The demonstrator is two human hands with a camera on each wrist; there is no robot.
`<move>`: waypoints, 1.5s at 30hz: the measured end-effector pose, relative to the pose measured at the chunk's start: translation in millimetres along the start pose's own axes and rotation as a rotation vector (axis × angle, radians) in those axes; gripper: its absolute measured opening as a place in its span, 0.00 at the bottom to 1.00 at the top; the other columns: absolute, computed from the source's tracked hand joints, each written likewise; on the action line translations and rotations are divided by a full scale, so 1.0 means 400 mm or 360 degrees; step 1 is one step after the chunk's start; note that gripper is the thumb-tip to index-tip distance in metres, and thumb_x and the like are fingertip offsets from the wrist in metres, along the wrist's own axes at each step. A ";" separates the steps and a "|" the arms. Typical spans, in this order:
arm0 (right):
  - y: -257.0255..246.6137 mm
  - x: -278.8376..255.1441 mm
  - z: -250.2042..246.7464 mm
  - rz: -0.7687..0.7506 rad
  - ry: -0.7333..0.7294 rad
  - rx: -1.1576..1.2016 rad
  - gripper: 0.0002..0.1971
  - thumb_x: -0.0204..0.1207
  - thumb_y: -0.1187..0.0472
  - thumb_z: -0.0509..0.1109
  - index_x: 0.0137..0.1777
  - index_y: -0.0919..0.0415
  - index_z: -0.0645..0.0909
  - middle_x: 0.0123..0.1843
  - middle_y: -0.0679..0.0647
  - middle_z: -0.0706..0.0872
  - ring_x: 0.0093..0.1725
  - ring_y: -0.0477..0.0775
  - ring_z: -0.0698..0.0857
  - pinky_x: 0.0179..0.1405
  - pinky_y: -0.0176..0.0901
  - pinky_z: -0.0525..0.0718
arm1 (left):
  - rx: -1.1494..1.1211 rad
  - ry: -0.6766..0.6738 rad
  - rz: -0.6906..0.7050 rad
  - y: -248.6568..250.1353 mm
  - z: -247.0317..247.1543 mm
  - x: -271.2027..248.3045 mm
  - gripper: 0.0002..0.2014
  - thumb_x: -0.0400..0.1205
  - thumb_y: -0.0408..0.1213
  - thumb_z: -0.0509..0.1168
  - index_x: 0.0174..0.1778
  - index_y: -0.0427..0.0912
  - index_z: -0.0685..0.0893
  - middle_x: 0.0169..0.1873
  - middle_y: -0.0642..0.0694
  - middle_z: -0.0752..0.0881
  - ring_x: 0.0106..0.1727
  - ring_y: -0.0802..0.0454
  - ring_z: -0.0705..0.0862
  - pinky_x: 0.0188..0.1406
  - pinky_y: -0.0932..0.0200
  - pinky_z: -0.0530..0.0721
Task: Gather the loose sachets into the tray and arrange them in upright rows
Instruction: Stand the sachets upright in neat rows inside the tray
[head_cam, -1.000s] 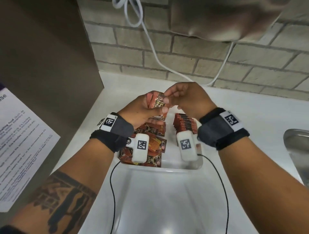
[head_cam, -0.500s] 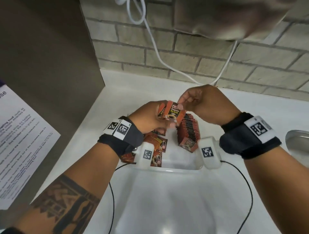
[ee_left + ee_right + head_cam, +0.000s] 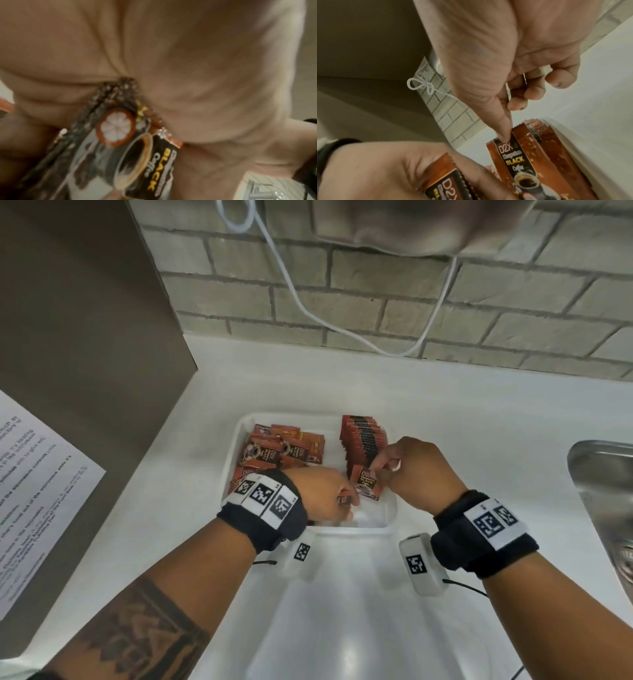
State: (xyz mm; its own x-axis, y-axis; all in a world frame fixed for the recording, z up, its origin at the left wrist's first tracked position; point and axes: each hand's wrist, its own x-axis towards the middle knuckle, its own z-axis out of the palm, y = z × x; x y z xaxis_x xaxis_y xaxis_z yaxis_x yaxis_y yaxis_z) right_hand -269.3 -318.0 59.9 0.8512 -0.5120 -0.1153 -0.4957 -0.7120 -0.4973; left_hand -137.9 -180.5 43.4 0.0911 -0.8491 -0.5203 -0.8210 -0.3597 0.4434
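A white tray point(image 3: 359, 529) sits on the counter. Its left half holds a loose pile of red-brown coffee sachets point(image 3: 284, 450). Along its right side stands an upright row of sachets point(image 3: 363, 436). My right hand point(image 3: 380, 471) pinches the top edge of the front sachet point(image 3: 364, 484) of that row; in the right wrist view the thumb point(image 3: 503, 135) presses on that sachet point(image 3: 518, 169). My left hand point(image 3: 346, 505) is low over the tray's near end and grips a small stack of sachets point(image 3: 137, 155), mostly hidden by the palm.
A metal sink point(image 3: 603, 508) lies at the right edge. A brown panel point(image 3: 85, 337) with a printed paper notice point(image 3: 34, 491) stands on the left. A white cable point(image 3: 342, 326) hangs along the brick wall behind. White counter surrounds the tray.
Both hands came down from above the tray. My right hand took one sachet from the stack in my left and brought it to the front of the upright row.
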 end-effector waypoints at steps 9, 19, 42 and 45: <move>0.034 0.014 0.032 -0.0006 -0.0020 -0.0044 0.07 0.75 0.64 0.72 0.43 0.53 0.91 0.36 0.38 0.77 0.38 0.42 0.78 0.33 0.25 0.68 | 0.0230 -0.0170 -0.0239 0.050 0.029 0.095 0.26 0.82 0.55 0.65 0.73 0.46 0.81 0.66 0.45 0.85 0.66 0.43 0.83 0.68 0.46 0.82; 0.056 0.036 0.047 0.0007 -0.0034 -0.0086 0.08 0.73 0.65 0.74 0.46 0.50 0.88 0.41 0.45 0.79 0.42 0.49 0.80 0.35 0.35 0.72 | 0.0157 -0.0154 -0.0298 0.055 0.027 0.110 0.25 0.83 0.54 0.65 0.73 0.44 0.82 0.61 0.43 0.87 0.61 0.44 0.85 0.65 0.48 0.83; 0.023 -0.054 0.005 -0.0073 0.0027 0.0717 0.08 0.73 0.54 0.81 0.48 0.49 0.86 0.41 0.45 0.91 0.40 0.41 0.88 0.42 0.28 0.82 | -0.1768 -0.0010 0.0117 -0.022 -0.004 0.009 0.12 0.83 0.18 0.65 0.51 0.40 0.85 0.40 0.45 0.87 0.45 0.49 0.87 0.55 0.48 0.90; 0.014 -0.046 0.008 -0.0052 0.0119 0.0832 0.07 0.73 0.58 0.81 0.47 0.51 0.86 0.41 0.48 0.91 0.39 0.49 0.89 0.42 0.40 0.87 | -0.1779 0.0053 0.0196 -0.019 0.007 0.007 0.13 0.81 0.21 0.70 0.55 0.42 0.85 0.42 0.46 0.89 0.50 0.46 0.89 0.59 0.41 0.89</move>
State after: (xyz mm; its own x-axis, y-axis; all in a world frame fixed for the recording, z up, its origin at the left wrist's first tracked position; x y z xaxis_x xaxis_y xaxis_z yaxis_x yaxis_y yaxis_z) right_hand -287.3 -311.1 56.6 0.8408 -0.5398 -0.0405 -0.3007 -0.4035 -0.8642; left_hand -132.9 -179.0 36.7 0.0731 -0.9067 -0.4154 0.1393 -0.4032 0.9045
